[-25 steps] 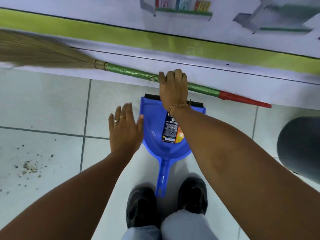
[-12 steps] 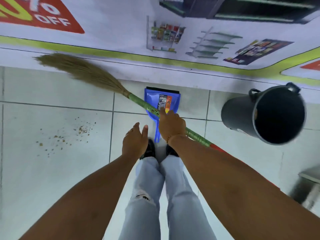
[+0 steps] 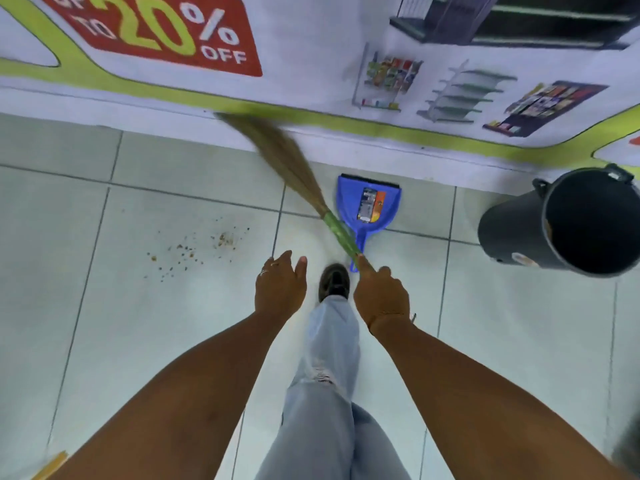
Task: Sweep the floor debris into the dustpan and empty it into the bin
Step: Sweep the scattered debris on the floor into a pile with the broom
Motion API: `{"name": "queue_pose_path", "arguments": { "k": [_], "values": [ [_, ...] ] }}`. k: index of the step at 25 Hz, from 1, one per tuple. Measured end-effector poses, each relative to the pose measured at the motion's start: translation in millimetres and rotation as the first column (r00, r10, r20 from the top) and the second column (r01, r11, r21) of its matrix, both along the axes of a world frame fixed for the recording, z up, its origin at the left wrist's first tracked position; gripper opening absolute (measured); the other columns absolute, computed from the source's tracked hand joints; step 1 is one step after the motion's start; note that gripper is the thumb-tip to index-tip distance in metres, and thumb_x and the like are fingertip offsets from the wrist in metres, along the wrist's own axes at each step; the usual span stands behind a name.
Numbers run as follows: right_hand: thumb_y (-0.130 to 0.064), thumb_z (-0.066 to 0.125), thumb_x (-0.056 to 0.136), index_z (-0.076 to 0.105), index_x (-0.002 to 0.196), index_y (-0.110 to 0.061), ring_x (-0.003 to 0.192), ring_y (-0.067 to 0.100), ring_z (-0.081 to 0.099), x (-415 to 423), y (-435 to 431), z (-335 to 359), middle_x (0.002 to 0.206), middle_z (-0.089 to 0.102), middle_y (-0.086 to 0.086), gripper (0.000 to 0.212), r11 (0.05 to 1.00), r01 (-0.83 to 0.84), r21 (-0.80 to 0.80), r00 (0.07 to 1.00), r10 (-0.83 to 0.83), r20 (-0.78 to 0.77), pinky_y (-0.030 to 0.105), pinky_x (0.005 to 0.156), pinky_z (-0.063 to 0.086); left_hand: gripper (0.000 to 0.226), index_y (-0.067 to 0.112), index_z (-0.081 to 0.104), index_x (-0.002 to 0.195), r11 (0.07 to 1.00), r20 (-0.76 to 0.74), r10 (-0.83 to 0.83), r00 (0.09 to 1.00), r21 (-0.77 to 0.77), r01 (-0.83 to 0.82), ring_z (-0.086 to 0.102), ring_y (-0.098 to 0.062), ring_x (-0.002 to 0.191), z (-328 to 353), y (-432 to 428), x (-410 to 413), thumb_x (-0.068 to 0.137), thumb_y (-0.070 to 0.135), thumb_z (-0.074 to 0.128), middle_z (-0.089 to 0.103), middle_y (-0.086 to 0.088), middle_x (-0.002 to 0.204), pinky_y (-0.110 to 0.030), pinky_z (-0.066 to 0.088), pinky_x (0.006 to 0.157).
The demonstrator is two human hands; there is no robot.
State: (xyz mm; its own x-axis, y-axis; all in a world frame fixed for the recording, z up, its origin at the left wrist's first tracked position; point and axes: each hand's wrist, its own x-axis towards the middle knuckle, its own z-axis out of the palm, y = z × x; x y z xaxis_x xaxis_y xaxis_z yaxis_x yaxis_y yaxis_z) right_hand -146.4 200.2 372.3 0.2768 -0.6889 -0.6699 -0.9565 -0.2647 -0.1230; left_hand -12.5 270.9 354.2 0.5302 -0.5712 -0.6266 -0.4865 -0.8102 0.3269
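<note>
Swung upright since a moment ago, the grass broom [image 3: 298, 181] is gripped at its green handle by the right hand [image 3: 380, 296], left hand [image 3: 280, 289] released beside it, debris [image 3: 194, 249] leftward, blue dustpan [image 3: 370, 206] ahead, black bin [image 3: 568, 223] right.

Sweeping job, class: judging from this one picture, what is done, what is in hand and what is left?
Done: the right hand has the broom up off the floor; the left hand is free and open. In hand: the broom's bristles look blurred, apparently mid-swing. Left: the debris lies scattered on the tiles, unswept; the dustpan lies flat by the wall with no debris visible in it; nothing has gone to the bin.
</note>
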Motion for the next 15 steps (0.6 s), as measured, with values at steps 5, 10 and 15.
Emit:
{"name": "queue_pose_path", "arguments": {
  "k": [5,10,15],
  "values": [
    [-0.021,0.025,0.102,0.029,0.148,-0.024,0.117,0.034,0.054,-11,108,-14,0.127,0.055,0.016,0.046,0.962,0.163,0.22,0.985,-0.148,-0.085,0.039,0.097,0.044,0.046,0.004,0.042,0.133,0.998,-0.128,-0.008,0.992,0.066,0.017,0.042,-0.032,0.13,6,88,-21,0.099,0.034,0.031,0.051,-0.021,0.136,-0.04,0.034,0.107],
    [-0.018,0.027,0.102,0.032,0.147,-0.016,0.114,0.032,0.058,28,192,-10,0.123,0.059,0.015,0.045,0.963,0.129,0.236,0.992,-0.125,-0.03,0.038,0.093,0.048,0.046,0.005,0.042,0.133,0.995,-0.047,-0.025,0.999,0.091,0.03,0.04,-0.032,0.132,16,184,3,0.099,0.034,0.033,0.052,-0.019,0.136,-0.039,0.033,0.108],
    [-0.02,0.026,0.102,0.039,0.141,-0.013,0.111,0.033,0.059,86,257,6,0.121,0.06,0.015,0.042,0.971,0.157,0.179,0.988,-0.156,-0.017,0.038,0.09,0.049,0.049,0.005,0.04,0.134,0.992,0.018,-0.081,0.997,0.098,0.079,0.041,-0.033,0.13,25,248,64,0.098,0.037,0.033,0.05,-0.019,0.137,-0.043,0.035,0.107]
  ]
}}
